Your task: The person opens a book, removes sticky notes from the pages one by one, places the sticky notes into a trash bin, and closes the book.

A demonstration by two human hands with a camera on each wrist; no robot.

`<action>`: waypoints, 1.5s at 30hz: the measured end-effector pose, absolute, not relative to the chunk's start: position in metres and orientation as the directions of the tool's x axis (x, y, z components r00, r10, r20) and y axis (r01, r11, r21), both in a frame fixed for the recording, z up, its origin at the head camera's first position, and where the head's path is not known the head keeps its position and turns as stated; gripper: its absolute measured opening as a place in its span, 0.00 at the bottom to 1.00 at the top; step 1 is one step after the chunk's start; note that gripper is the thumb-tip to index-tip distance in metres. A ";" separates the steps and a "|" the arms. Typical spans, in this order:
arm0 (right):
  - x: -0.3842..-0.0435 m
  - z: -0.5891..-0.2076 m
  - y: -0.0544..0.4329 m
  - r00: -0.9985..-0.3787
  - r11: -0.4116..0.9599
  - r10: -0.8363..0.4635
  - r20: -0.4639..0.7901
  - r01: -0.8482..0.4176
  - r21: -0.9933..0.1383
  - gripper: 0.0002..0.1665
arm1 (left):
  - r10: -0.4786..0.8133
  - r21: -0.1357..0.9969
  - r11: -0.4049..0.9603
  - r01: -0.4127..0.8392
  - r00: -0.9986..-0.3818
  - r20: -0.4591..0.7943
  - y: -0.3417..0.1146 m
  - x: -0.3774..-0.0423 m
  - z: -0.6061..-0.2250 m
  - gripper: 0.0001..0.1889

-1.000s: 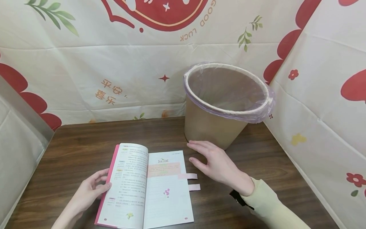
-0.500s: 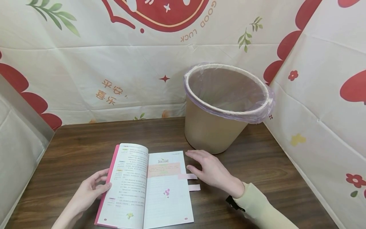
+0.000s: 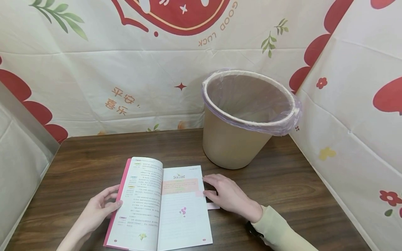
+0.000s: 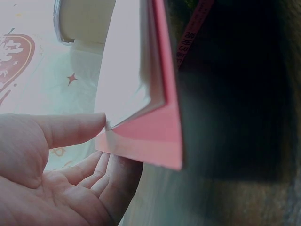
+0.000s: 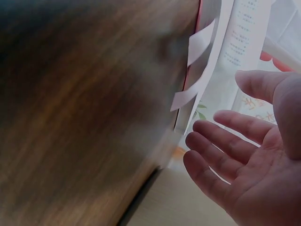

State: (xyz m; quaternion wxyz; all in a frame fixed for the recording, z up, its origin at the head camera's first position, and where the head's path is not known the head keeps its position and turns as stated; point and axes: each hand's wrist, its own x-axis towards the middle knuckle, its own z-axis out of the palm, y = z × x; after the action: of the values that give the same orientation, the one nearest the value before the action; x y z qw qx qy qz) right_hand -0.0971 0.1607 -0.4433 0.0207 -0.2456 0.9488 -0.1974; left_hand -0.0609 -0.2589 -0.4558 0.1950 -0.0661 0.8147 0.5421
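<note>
Grip: left hand (image 3: 98, 209) pinches open book (image 3: 185, 225) by its left edge, presumably steadying it, well in from far edge of table (image 3: 94, 150); right hand (image 3: 230, 195), fingers spread, holding nothing, at book's right edge. Right wrist view: 2 paper tabs (image 5: 202, 44) protruding; head view: 1 mostly hidden.

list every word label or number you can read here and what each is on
"GOOD LUCK": on the cloth, along a curve.
"平安喜乐": on the cloth, in two lines.
Left page: print too small to read.
Right page: heading and print too small or blurred.
Red strip, left wrist view: characters too blurred to read.
</note>
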 end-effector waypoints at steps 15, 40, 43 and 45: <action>-0.093 -0.452 0.161 -0.871 0.817 -0.483 0.091 -0.485 -0.312 0.17 | 0.104 0.856 0.408 -0.317 -0.915 -0.389 -0.259 -0.061 -0.456 0.36; -0.096 -0.455 0.160 -0.878 0.821 -0.472 0.084 -0.472 -0.321 0.08 | 0.107 0.855 0.414 -0.313 -0.916 -0.387 -0.259 -0.061 -0.454 0.36; -0.096 -0.456 0.160 -0.884 0.824 -0.460 0.084 -0.460 -0.330 0.07 | 0.107 0.855 0.413 -0.313 -0.916 -0.387 -0.259 -0.061 -0.454 0.36; -0.096 -0.455 0.160 -0.889 0.829 -0.450 0.085 -0.451 -0.330 0.06 | 0.107 0.856 0.413 -0.311 -0.917 -0.385 -0.259 -0.061 -0.454 0.36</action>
State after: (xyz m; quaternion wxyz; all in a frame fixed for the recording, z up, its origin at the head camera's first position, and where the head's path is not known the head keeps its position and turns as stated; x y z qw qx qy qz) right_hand -0.0961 0.1602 -0.4553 -0.0020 -0.2355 0.9563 -0.1732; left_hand -0.0611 -0.2589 -0.4542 0.1942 -0.0622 0.8178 0.5381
